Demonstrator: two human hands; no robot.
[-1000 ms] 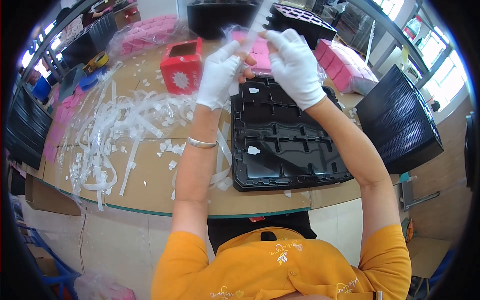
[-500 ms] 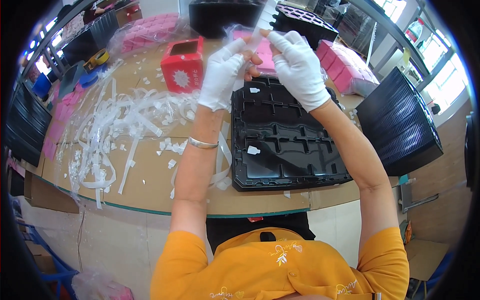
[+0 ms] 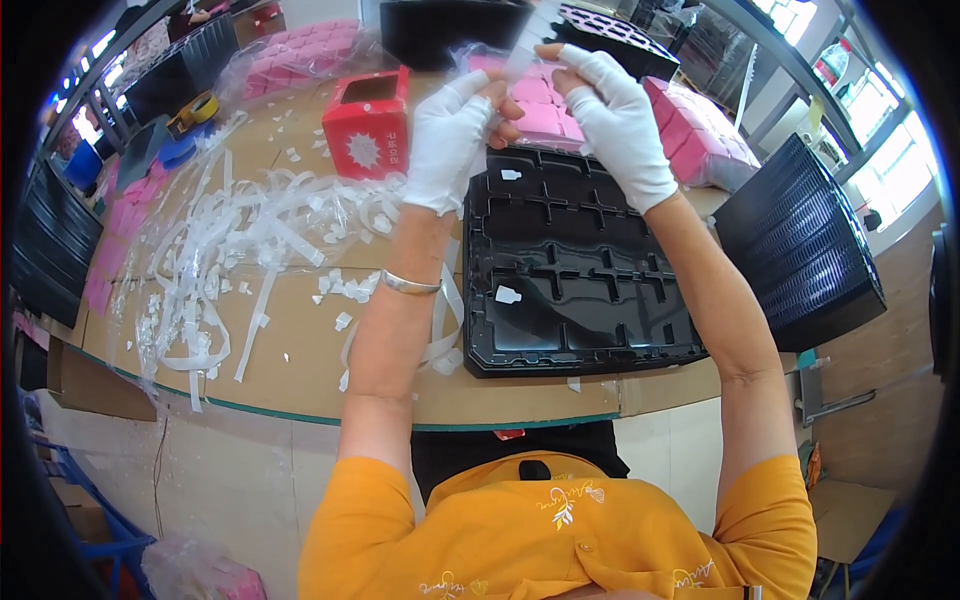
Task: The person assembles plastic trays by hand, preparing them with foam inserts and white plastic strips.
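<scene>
My left hand (image 3: 440,145), in a white fingerless-tip glove, is closed around a white, partly translucent strip of stickers (image 3: 532,42) that rises toward the top edge. My right hand (image 3: 625,125), gloved the same way, is just right of the strip. Its fingers are bent with the tips apart, and I see nothing between them. Below both hands lies a black molded plastic tray (image 3: 530,335) with cross-shaped ridges. Two small white tabbed stickers sit on its left part, an upper sticker (image 3: 511,175) and a lower sticker (image 3: 508,295).
Left of the tray are tangled translucent strips (image 3: 215,240) and white scraps. A red box (image 3: 365,135) stands behind them. Wrapped pink blocks (image 3: 695,135) are at the back right, beside stacked black trays (image 3: 800,240). Yellow tape (image 3: 195,112) lies far left.
My right hand has drawn back to the right, away from the strip, and its fingertips have parted from it. The left hand keeps its grip on the strip.
</scene>
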